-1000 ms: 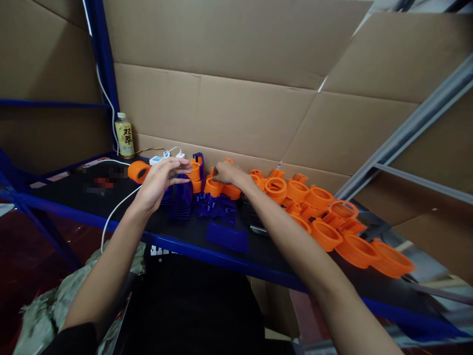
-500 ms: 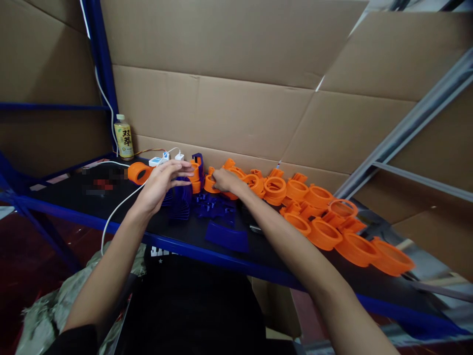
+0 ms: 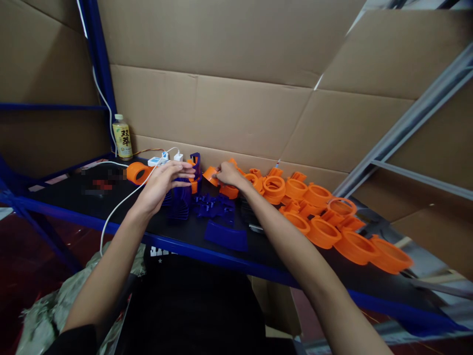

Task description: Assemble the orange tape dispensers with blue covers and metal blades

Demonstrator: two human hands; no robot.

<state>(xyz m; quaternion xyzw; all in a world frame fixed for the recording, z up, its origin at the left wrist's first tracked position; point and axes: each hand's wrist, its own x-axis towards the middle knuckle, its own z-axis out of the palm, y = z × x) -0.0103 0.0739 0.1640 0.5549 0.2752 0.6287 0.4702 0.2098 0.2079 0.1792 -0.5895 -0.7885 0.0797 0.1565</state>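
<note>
Right hand (image 3: 228,175): pinching one orange ring (image 3: 210,176), held tilted above the back part of the black surface (image 3: 111,204), near the cardboard wall (image 3: 236,106).
Left hand (image 3: 157,186): spread, thumb apart from the fingers, fingertips beside a short orange stack (image 3: 194,188) with a blue bracket (image 3: 197,162); contact there is hard to judge from this angle.
Before the hands: fanned blue plates (image 3: 179,207); a heap of small blue parts (image 3: 214,204); one curved blue sheet (image 3: 226,235), lying flat near the front edge.
To the right: many orange holders (image 3: 325,232), set close together in rows.
To the left: one large orange ring (image 3: 137,173), on its side; white cable (image 3: 120,204); yellow-labelled bottle (image 3: 122,138), upright in the corner.
</note>
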